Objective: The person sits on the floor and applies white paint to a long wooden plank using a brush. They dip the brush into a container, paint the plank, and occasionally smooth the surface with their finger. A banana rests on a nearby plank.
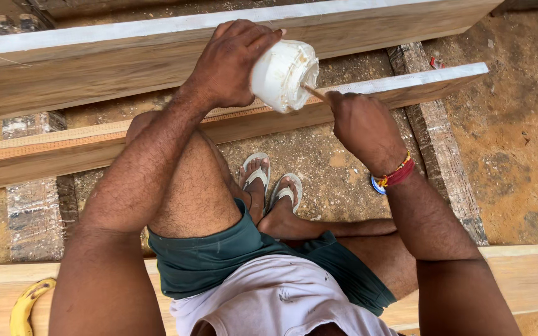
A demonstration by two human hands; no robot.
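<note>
Head view: hands (231,62) hold white tub (283,74) over planks (406,87).

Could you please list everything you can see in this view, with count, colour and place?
tub: one, white, tilted in the left hand, above the planks
stick: one, thin, brown, tip in the tub, held by the right hand
planks: two, pale wood, on edge across the top
bench: one, pale wood, under the person
banana: one, yellow, bottom left on the bench
sandals: two, grey, on the feet
wristband: one, red, right wrist
left hand: grips the tub
right hand: grips the stick
</note>
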